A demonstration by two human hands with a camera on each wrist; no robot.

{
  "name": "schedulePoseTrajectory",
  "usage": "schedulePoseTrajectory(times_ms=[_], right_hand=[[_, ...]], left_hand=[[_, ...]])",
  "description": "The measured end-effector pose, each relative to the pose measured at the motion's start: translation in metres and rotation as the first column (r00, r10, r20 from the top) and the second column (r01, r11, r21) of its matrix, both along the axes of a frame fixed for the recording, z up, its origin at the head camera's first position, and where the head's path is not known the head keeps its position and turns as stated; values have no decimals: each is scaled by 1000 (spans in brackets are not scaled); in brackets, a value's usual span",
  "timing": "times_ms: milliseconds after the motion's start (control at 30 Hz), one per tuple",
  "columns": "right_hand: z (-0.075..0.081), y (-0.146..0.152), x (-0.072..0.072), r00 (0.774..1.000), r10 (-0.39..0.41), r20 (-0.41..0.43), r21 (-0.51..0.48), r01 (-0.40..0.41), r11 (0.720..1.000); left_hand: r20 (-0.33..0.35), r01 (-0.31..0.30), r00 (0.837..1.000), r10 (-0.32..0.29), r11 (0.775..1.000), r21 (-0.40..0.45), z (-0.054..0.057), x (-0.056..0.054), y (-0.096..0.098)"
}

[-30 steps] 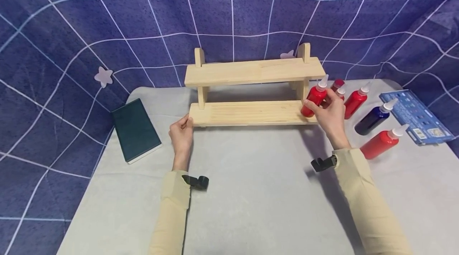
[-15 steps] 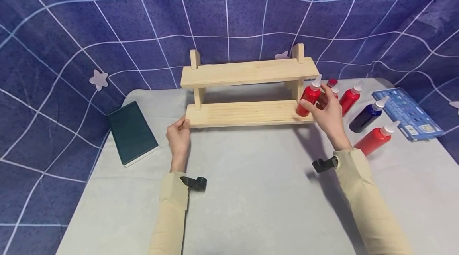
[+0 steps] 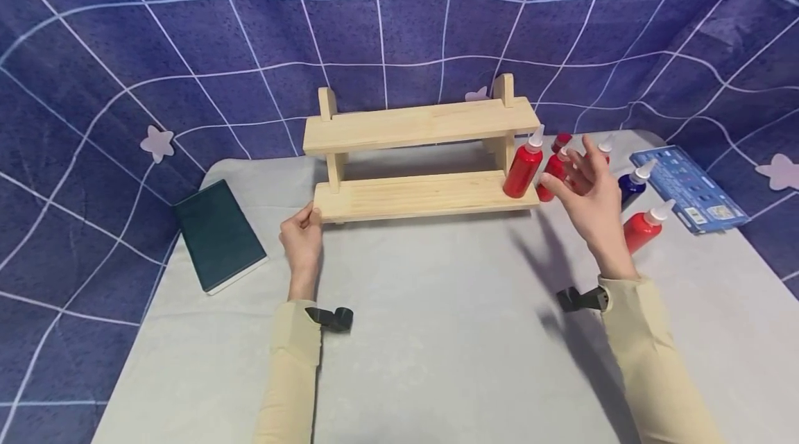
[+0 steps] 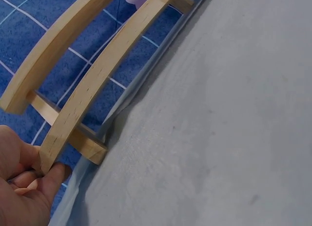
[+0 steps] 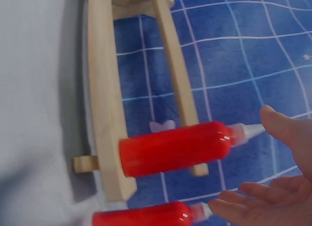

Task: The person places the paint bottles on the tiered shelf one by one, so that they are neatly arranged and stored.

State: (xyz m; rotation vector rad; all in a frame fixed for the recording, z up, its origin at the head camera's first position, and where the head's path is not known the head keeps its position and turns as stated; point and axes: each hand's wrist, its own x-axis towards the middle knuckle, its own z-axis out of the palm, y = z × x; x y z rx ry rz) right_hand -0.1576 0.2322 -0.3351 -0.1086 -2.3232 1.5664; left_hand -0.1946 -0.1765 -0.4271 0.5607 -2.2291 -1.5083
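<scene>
A two-tier wooden shelf [image 3: 424,194] stands at the back of the table. My left hand [image 3: 302,239] pinches the left end of its lower board between thumb and fingers, seen close in the left wrist view. On the right end of that board a red squeeze bottle [image 3: 523,172] with a white nozzle stands upright. My right hand [image 3: 593,198] is off it to the right, fingers spread and holding nothing. Another red bottle [image 3: 552,177] stands just beside the shelf, between that bottle and my right hand. In the right wrist view the shelved bottle [image 5: 173,147] shows whole.
Right of my right hand stand a dark blue bottle [image 3: 632,187] and a lighter red bottle [image 3: 641,230]. A dark red cap [image 3: 562,142] shows behind. A blue flat box [image 3: 689,187] lies far right, a dark green book [image 3: 220,236] at left. A blue curtain [image 3: 399,28] hangs behind.
My right hand has let go of the red bottle, now standing on the lower board, and moved right with its fingers opened. My left hand keeps its pinch; the head view has shifted slightly.
</scene>
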Motion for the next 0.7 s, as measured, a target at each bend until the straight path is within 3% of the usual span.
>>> schedulePoseTrajectory(times_ms=[133,400,600,700], right_hand=[[7,8,11,999,-46,-10,-25,45,999],[20,26,36,985,-136,-107,-120,123,985],[26,42,50,964,-191,-185,-358,115,927],[27,52,57,952,-230,-200,-386,139,912]], left_hand=[[-9,-7,1000,7,1000,-4,-1,-1,1],[-21,14,1000,-14,1000,-16,-1,1,2],[-22,15,1000,-15,1000,-7,-1,-1,2],[-19,13,1000,-13,1000,-3,-1,-1,2]])
